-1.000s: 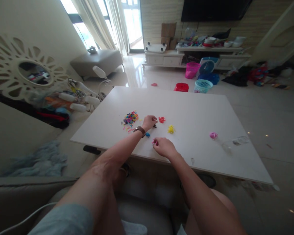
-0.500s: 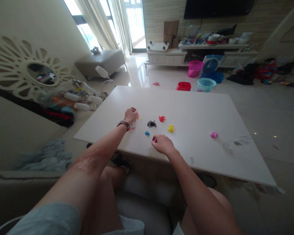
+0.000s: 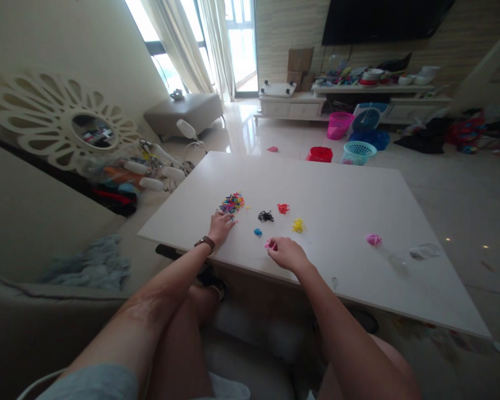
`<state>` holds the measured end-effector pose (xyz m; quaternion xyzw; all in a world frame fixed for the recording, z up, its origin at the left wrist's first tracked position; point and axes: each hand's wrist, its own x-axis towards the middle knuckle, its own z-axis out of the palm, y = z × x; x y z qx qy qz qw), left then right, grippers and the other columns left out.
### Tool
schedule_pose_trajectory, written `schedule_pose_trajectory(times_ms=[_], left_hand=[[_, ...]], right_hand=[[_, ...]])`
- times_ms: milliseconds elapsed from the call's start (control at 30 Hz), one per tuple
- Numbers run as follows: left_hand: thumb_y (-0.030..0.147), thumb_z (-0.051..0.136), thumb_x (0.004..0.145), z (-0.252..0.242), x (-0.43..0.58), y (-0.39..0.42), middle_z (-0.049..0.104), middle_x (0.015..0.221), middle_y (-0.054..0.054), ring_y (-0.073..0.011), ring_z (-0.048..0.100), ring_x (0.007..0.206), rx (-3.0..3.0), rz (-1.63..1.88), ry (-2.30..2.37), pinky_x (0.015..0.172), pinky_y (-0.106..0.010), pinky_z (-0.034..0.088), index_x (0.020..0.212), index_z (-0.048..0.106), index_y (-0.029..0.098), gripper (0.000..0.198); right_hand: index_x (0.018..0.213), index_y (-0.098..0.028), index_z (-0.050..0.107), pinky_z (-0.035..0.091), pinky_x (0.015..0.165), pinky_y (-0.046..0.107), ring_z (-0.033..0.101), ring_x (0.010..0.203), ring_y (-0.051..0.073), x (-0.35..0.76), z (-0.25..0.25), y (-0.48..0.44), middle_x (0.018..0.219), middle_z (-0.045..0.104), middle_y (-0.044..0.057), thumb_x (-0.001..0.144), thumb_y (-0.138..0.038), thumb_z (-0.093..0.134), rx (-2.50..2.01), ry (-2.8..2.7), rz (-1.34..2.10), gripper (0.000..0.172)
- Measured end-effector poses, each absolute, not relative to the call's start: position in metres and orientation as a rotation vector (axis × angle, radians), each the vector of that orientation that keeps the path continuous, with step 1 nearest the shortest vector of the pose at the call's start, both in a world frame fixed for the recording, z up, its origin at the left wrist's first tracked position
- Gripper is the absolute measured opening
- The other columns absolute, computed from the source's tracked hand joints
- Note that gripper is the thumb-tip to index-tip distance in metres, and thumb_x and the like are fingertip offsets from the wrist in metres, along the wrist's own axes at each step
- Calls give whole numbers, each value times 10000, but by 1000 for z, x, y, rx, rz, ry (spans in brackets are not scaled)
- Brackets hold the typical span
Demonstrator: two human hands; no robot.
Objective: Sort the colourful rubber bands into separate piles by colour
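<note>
My left hand (image 3: 221, 229) rests at the near edge of a mixed heap of small, many-coloured rubber bands (image 3: 232, 202), its fingers bent together over a few bands; what they pinch is too small to make out. My right hand (image 3: 289, 253) hovers near the table's front edge, fingertips closed on pink rubber bands (image 3: 270, 244). Between the hands lies a small blue bunch (image 3: 258, 233). Farther back are separate piles of black bands (image 3: 265, 216), red bands (image 3: 283, 208) and yellow bands (image 3: 299, 225).
On the white table's (image 3: 337, 189) right side are a pink-purple round object (image 3: 374, 240) and a clear container (image 3: 425, 251) lying on its side. A small clear item (image 3: 334, 282) lies by the front edge. Beyond the table stand a red bin (image 3: 320, 154) and a light-blue basket (image 3: 359, 153).
My left hand has drawn back toward me from over the mixed heap, which now shows. My right hand stays near the front edge, with more pink showing at its fingertips. The view has shifted slightly.
</note>
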<state>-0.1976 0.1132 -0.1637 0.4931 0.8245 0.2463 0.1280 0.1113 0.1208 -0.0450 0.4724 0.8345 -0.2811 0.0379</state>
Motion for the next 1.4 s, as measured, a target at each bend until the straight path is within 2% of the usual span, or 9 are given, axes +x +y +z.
schedule_pose_trajectory(times_ms=[167, 400, 500, 600, 700, 833, 1000, 1200, 1400], left_hand=[[223, 684, 869, -164, -201, 123, 595, 1036, -118, -274, 568, 1072, 1580, 818, 2362, 1028, -413, 460, 850, 696, 170, 57], [138, 654, 849, -152, -211, 129, 629, 777, -55, -215, 576, 798, 1532, 837, 2321, 845, -348, 442, 701, 590, 199, 173], [91, 729, 770, -149, -219, 133, 602, 689, -13, -182, 561, 742, 1134, 1116, 2288, 809, -319, 429, 663, 599, 188, 194], [32, 797, 688, -147, -226, 136, 601, 674, 13, -144, 569, 708, 509, 1558, 1981, 761, -277, 443, 720, 625, 164, 219], [2, 757, 745, -141, -230, 141, 625, 730, 3, -97, 579, 675, 228, 1747, 1693, 717, -222, 475, 835, 626, 145, 214], [-50, 565, 851, -124, -236, 144, 582, 731, -9, -53, 528, 615, 80, 1825, 1399, 631, -143, 473, 808, 586, 138, 193], [-11, 456, 853, -108, -240, 137, 445, 617, 3, -82, 418, 515, -76, 1821, 1070, 451, -156, 371, 736, 536, 150, 215], [53, 459, 808, -106, -236, 134, 374, 590, 13, -76, 325, 449, -160, 1812, 841, 389, -167, 232, 671, 469, 171, 182], [100, 480, 771, -102, -230, 138, 408, 581, -3, -99, 372, 462, -163, 1822, 750, 399, -185, 266, 654, 415, 198, 165]], right_hand=[[1081, -258, 755, 466, 781, 321, 717, 991, 257, 114, -47, 122, 1097, 784, 82, 948, -394, 542, 1457, 2544, -860, 286], [1062, -254, 754, 424, 720, 311, 709, 953, 246, 114, -50, 120, 1083, 789, 66, 922, -353, 553, 1425, 2563, -883, 264], [1057, -253, 749, 410, 704, 309, 703, 936, 240, 116, -51, 120, 1074, 790, 62, 917, -332, 553, 1398, 2573, -882, 253], [1058, -257, 746, 399, 701, 309, 699, 936, 239, 118, -52, 121, 1083, 789, 57, 917, -328, 554, 1391, 2569, -884, 248], [1051, -257, 745, 388, 696, 307, 698, 936, 240, 117, -52, 121, 1079, 788, 60, 916, -328, 557, 1390, 2558, -890, 242], [1043, -246, 741, 385, 694, 306, 696, 930, 238, 116, -52, 121, 1077, 783, 71, 911, -313, 565, 1364, 2557, -901, 230], [1059, -235, 745, 396, 711, 301, 695, 928, 230, 116, -54, 121, 1079, 780, 78, 916, -299, 562, 1329, 2552, -915, 241], [1076, -235, 754, 407, 739, 292, 690, 924, 215, 117, -54, 121, 1088, 777, 81, 919, -297, 567, 1291, 2523, -915, 252], [1077, -234, 757, 399, 729, 290, 683, 921, 214, 116, -55, 122, 1111, 772, 82, 896, -277, 578, 1269, 2517, -913, 259]])
